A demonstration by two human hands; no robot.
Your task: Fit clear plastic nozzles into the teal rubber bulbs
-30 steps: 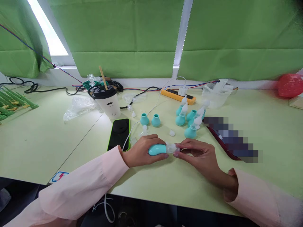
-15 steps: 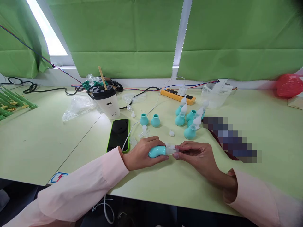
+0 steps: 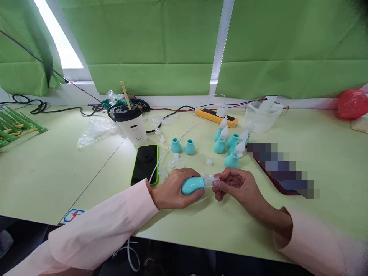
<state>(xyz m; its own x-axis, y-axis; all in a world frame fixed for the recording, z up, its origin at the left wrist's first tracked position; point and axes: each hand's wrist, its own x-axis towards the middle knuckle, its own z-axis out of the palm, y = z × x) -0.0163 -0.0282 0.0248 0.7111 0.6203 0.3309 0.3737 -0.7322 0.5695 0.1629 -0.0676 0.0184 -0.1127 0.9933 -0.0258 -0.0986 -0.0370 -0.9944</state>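
Note:
My left hand point(image 3: 175, 189) is wrapped round a teal bulb point(image 3: 192, 185), which lies on its side with its neck pointing right. A clear plastic piece point(image 3: 209, 181) sits at the neck, and the fingertips of my right hand point(image 3: 235, 186) pinch its far end. Two open teal bulbs point(image 3: 189, 147) stand upright beyond my hands. To their right is a group of several teal bulbs point(image 3: 219, 145), most topped with clear pointed tips point(image 3: 240, 148). A small clear tip point(image 3: 209, 162) and loose clear pieces point(image 3: 176, 161) lie between.
A green-edged phone point(image 3: 144, 165) and a lidded paper cup point(image 3: 132, 128) stand to the left. Behind are a yellow power strip point(image 3: 215, 117) and cables. A dark, blurred-out device point(image 3: 276, 168) lies at right, near a clear bag point(image 3: 264, 117).
The fingers of my right hand have shifted and curled differently around the end of the clear piece. The bulb in my left hand has turned slightly.

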